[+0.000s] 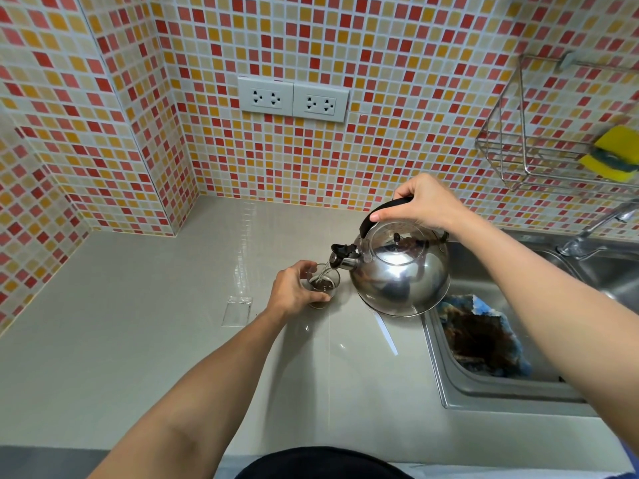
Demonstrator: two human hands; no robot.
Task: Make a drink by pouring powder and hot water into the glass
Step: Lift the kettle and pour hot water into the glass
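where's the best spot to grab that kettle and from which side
Take the kettle by its black arched handle, from above, as the right hand does. The handle spans the lid, clear of the hot steel body, and tips the spout toward the glass.

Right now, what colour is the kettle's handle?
Black. The handle arches over the shiny silver kettle, seen in the head view.

Glossy steel kettle (397, 271), clear glass (325, 285), matt counter (138, 340).

head cam | worn, looks forward-down | near over counter (138, 340) | faces tiled wall (380, 46)
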